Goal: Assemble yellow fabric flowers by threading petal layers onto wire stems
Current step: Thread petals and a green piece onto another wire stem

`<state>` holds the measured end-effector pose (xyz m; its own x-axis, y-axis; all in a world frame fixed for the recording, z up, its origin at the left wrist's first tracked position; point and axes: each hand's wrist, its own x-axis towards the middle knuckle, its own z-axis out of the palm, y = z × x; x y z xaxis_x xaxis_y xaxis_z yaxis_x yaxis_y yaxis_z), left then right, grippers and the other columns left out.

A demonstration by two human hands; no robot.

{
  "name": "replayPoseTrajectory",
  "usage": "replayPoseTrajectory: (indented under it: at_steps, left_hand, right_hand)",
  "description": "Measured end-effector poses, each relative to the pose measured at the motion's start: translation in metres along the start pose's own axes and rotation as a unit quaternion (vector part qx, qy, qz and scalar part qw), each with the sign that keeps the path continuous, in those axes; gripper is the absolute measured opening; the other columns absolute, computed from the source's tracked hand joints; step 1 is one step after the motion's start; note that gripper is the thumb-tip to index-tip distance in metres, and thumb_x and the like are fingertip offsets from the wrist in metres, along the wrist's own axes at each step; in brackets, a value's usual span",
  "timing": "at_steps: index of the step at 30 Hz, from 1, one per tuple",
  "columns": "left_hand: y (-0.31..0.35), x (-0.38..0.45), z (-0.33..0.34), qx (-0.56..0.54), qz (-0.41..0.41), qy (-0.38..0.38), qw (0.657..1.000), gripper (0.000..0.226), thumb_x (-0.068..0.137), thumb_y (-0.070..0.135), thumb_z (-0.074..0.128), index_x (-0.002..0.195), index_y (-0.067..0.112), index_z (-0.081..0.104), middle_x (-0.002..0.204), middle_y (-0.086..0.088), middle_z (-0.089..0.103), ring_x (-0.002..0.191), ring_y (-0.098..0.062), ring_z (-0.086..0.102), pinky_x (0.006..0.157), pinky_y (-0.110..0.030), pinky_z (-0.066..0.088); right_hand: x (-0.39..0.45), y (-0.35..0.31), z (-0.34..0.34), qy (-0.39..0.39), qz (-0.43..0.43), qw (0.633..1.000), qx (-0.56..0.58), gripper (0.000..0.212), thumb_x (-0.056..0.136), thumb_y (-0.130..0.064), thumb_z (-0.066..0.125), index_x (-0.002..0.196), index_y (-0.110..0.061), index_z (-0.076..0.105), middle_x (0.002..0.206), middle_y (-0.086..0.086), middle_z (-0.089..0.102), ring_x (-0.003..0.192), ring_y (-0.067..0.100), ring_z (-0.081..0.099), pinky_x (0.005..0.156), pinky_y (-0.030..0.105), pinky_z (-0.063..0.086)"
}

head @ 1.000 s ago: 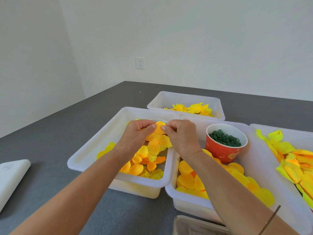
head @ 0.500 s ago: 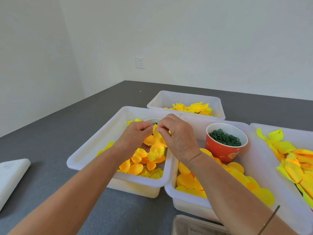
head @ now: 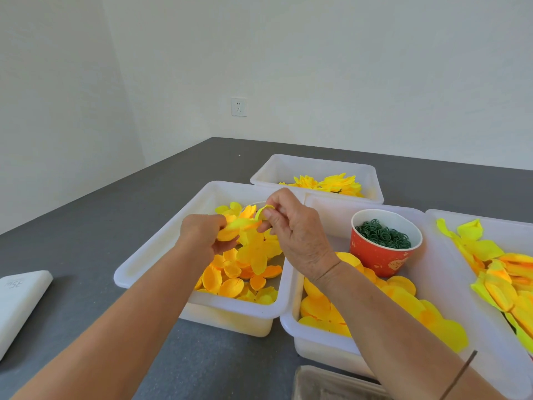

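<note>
Yellow fabric petal layer [head: 253, 249], soft and scalloped, pinched by left hand [head: 206, 233] and right hand [head: 297, 232] fingers.

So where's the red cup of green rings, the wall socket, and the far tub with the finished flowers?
red cup [head: 377, 256]: head view, on its red side wall.
wall socket [head: 238, 107]: head view, middle of its white plate.
far tub [head: 314, 166]: head view, on its bare back wall.

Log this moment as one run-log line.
stage: petal layering | left hand: holds petal cluster | right hand: pinches petal | over: left tub
</note>
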<state>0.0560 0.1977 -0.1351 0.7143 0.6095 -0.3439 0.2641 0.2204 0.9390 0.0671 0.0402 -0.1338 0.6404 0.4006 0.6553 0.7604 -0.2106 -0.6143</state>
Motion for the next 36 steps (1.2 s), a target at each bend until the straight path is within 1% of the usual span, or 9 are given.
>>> replayPoseTrajectory:
  at_steps: [6, 11, 14, 17, 20, 24, 26, 29, 36]
  left_hand:
    - [-0.006, 0.007, -0.004, 0.116, 0.115, 0.106, 0.981, 0.02, 0.086, 0.001, 0.055, 0.071, 0.013, 0.054, 0.071, -0.004, 0.048, 0.056, -0.02, 0.05, 0.058, -0.037, 0.056]
    - [-0.01, 0.009, -0.005, 0.215, 0.175, 0.117, 0.954, 0.02, 0.081, -0.002, 0.052, 0.083, 0.017, 0.058, 0.069, 0.003, 0.05, 0.059, -0.011, 0.046, 0.049, -0.021, 0.039]
    - [-0.011, 0.008, -0.004, 0.236, 0.145, 0.089, 0.957, 0.024, 0.079, -0.007, 0.052, 0.085, 0.015, 0.061, 0.069, 0.001, 0.05, 0.06, -0.012, 0.045, 0.053, -0.023, 0.04]
    - [-0.012, 0.006, -0.004, 0.271, 0.141, 0.056, 0.951, 0.024, 0.079, -0.006, 0.054, 0.089, 0.014, 0.062, 0.085, -0.006, 0.058, 0.072, -0.022, 0.053, 0.065, -0.03, 0.046]
    - [-0.009, -0.004, -0.002, 0.23, 0.286, 0.068, 0.928, 0.02, 0.085, 0.009, 0.059, 0.102, 0.018, 0.066, 0.104, -0.002, 0.065, 0.093, -0.02, 0.06, 0.081, -0.033, 0.049]
    - [-0.006, -0.028, 0.005, 0.071, 0.334, -0.126, 0.931, 0.019, 0.084, 0.037, 0.065, 0.091, 0.02, 0.07, 0.081, 0.004, 0.071, 0.076, -0.004, 0.065, 0.072, -0.019, 0.053]
    - [-0.009, -0.029, 0.006, 0.099, 0.335, -0.184, 0.919, 0.017, 0.076, 0.023, 0.075, 0.09, 0.016, 0.07, 0.081, 0.002, 0.072, 0.073, -0.002, 0.066, 0.068, -0.013, 0.052]
    - [-0.009, -0.028, 0.003, 0.112, 0.333, -0.194, 0.916, 0.018, 0.074, -0.001, 0.074, 0.083, 0.014, 0.069, 0.078, -0.005, 0.07, 0.069, -0.007, 0.064, 0.065, -0.013, 0.05]
    - [-0.011, -0.024, 0.001, 0.143, 0.321, -0.136, 0.926, 0.024, 0.07, -0.004, 0.076, 0.081, 0.015, 0.068, 0.076, -0.003, 0.066, 0.065, -0.009, 0.058, 0.061, -0.013, 0.049]
  right_hand:
    - [0.003, 0.007, 0.001, 0.047, 0.08, 0.993, 0.068, 0.012, 0.095, -0.005, 0.049, 0.084, -0.009, 0.049, 0.066, -0.001, 0.063, 0.06, 0.011, 0.067, 0.057, 0.027, 0.054]
    - [0.006, 0.008, -0.003, 0.048, 0.2, 0.961, 0.186, 0.014, 0.09, 0.003, 0.054, 0.092, -0.011, 0.051, 0.079, 0.01, 0.067, 0.069, 0.019, 0.07, 0.063, 0.025, 0.057]
    - [0.005, 0.009, -0.005, 0.045, 0.232, 0.953, 0.193, 0.012, 0.084, 0.001, 0.064, 0.087, -0.009, 0.059, 0.071, 0.007, 0.068, 0.058, 0.013, 0.068, 0.051, 0.019, 0.051]
    - [0.004, 0.013, -0.006, 0.057, 0.255, 0.954, 0.149, 0.007, 0.079, -0.007, 0.072, 0.082, -0.008, 0.065, 0.059, -0.001, 0.064, 0.042, 0.004, 0.058, 0.044, 0.01, 0.04]
    - [0.004, 0.017, -0.005, 0.065, 0.281, 0.949, 0.129, 0.009, 0.077, -0.014, 0.075, 0.08, -0.01, 0.068, 0.051, -0.003, 0.059, 0.036, 0.001, 0.05, 0.043, 0.008, 0.038]
    - [0.005, 0.016, -0.005, 0.066, 0.312, 0.937, 0.141, 0.01, 0.076, -0.019, 0.076, 0.072, -0.018, 0.067, 0.042, -0.008, 0.055, 0.036, 0.001, 0.048, 0.042, 0.01, 0.036]
    - [0.004, 0.015, -0.005, 0.049, 0.315, 0.937, 0.143, 0.008, 0.076, -0.021, 0.076, 0.074, -0.017, 0.069, 0.041, -0.008, 0.054, 0.037, 0.002, 0.048, 0.042, 0.01, 0.036]
    - [0.003, 0.012, -0.007, 0.018, 0.304, 0.94, 0.151, 0.009, 0.079, -0.019, 0.073, 0.08, -0.01, 0.069, 0.042, -0.01, 0.057, 0.037, 0.002, 0.049, 0.043, 0.01, 0.037]
    - [0.008, 0.003, -0.035, 0.035, 0.363, 0.897, 0.249, 0.01, 0.085, -0.014, 0.066, 0.076, -0.019, 0.066, 0.07, -0.003, 0.071, 0.048, 0.002, 0.057, 0.04, 0.013, 0.031]
